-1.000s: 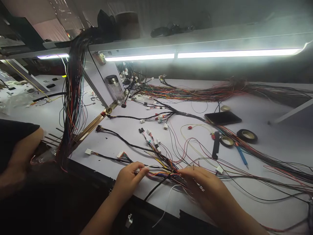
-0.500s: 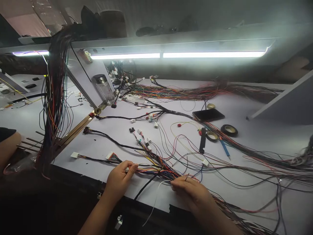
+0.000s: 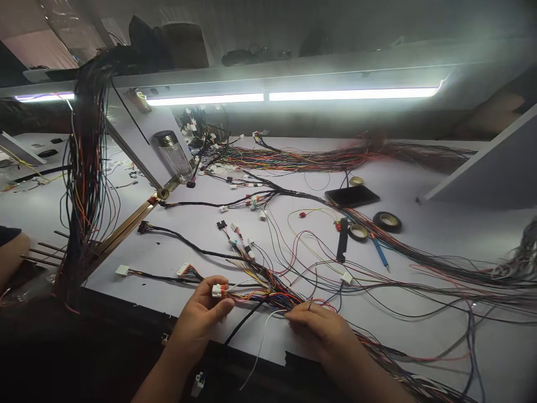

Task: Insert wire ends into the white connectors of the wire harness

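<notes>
In my left hand [image 3: 200,313] rests a white connector [image 3: 217,290] with an orange-red part, its coloured wires leading right into the wire harness [image 3: 272,285]. The thumb lies below the connector and the fingers behind it. My right hand [image 3: 321,324] pinches at the harness wires near the front edge of the table; its fingertips partly hide what they grip. A loose white wire [image 3: 263,336] curves down from beside the right fingertips over the table edge. Left of the harness lie a white connector [image 3: 122,271] on a black-sleeved branch and an orange-and-white connector [image 3: 184,270].
Black tape rolls [image 3: 387,221], a blue pen-like tool [image 3: 381,254], a black flat strip [image 3: 343,240] and a phone [image 3: 352,196] lie to the right. A glass bottle [image 3: 174,157] stands behind. A hanging wire bundle [image 3: 86,168] is at left, near another person's arm [image 3: 14,254].
My left hand has turned and opened its grip somewhat, so the white connector now shows between thumb and fingers. The right hand stays at the wires; the whole view shifts slightly left.
</notes>
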Demonstrator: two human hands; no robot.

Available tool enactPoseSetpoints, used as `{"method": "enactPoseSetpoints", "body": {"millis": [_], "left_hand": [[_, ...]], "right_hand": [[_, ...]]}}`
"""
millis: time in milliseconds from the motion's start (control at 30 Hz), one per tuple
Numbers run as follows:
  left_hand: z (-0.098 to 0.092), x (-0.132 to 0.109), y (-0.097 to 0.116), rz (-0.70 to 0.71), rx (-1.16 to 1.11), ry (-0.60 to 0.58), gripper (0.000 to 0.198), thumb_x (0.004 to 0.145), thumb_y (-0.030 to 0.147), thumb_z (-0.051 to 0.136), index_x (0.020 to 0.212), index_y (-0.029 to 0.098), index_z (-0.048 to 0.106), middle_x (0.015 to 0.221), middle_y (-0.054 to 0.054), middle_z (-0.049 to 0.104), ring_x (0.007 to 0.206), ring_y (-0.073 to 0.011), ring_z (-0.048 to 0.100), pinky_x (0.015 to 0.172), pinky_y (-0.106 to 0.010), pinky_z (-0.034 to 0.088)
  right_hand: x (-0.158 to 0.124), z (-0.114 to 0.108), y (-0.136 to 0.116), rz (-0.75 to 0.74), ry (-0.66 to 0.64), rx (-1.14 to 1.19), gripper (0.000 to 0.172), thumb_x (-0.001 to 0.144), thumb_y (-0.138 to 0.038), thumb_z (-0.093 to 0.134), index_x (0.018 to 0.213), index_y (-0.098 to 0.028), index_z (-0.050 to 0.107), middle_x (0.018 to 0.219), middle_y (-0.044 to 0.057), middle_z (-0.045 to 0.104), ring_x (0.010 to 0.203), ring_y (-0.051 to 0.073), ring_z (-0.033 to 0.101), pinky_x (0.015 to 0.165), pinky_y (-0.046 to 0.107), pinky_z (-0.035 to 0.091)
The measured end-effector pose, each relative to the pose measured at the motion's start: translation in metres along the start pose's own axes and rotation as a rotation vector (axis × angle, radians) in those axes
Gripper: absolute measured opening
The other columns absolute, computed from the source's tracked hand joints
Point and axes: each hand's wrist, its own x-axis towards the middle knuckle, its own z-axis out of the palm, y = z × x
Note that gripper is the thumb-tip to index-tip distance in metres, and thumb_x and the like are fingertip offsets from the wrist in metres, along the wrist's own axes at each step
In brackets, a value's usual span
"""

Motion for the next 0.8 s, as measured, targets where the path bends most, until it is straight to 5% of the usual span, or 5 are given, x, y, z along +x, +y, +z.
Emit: {"method": "enactPoseSetpoints", "body": {"millis": [67, 167, 367, 800], "left_hand": [[0.015, -0.007, 0.007, 0.017, -0.035, -0.124, 0.03, 0.073, 0.037, 0.076, 0.095, 0.023, 0.062, 0.076, 0.003, 0.059, 0.052, -0.0067, 0.049, 0.051, -0.019, 0.042], [0.038, -0.012, 0.018, 0.283, 0.164, -0.159, 0.016, 0.082, 0.027, 0.068, 0.097, 0.025, 0.066, 0.1, -0.002, 0.064, 0.074, -0.0123, 0.061, 0.066, -0.023, 0.051], [0.055, -0.001, 0.016, 0.785, 0.619, -0.108, 0.034, 0.086, 0.005, 0.054, 0.112, 0.025, 0.061, 0.114, -0.004, 0.069, 0.107, -0.0172, 0.063, 0.094, -0.031, 0.05], [0.053, 0.006, -0.003, 0.571, 0.555, 0.017, 0.02, 0.082, 0.011, 0.055, 0.096, 0.022, 0.065, 0.107, -0.006, 0.072, 0.1, -0.0202, 0.067, 0.091, -0.036, 0.054]], "right_hand": [[0.0, 0.001, 0.003, -0.02, 0.002, 0.002, 0.031, 0.093, -0.007, 0.047, 0.115, -0.025, 0.061, 0.1, 0.003, 0.065, 0.088, 0.013, 0.062, 0.077, 0.024, 0.05], [-0.001, 0.003, 0.005, -0.044, 0.001, -0.008, 0.03, 0.094, -0.008, 0.047, 0.115, -0.025, 0.061, 0.098, 0.004, 0.065, 0.086, 0.013, 0.062, 0.074, 0.024, 0.05], [-0.001, 0.004, 0.0, -0.034, 0.014, -0.057, 0.028, 0.093, -0.008, 0.047, 0.11, -0.024, 0.062, 0.097, 0.004, 0.066, 0.084, 0.014, 0.062, 0.073, 0.025, 0.049], [0.0, 0.003, 0.007, -0.118, -0.043, -0.117, 0.033, 0.09, -0.006, 0.045, 0.113, -0.024, 0.061, 0.099, 0.006, 0.068, 0.087, 0.015, 0.066, 0.074, 0.024, 0.054]]}}
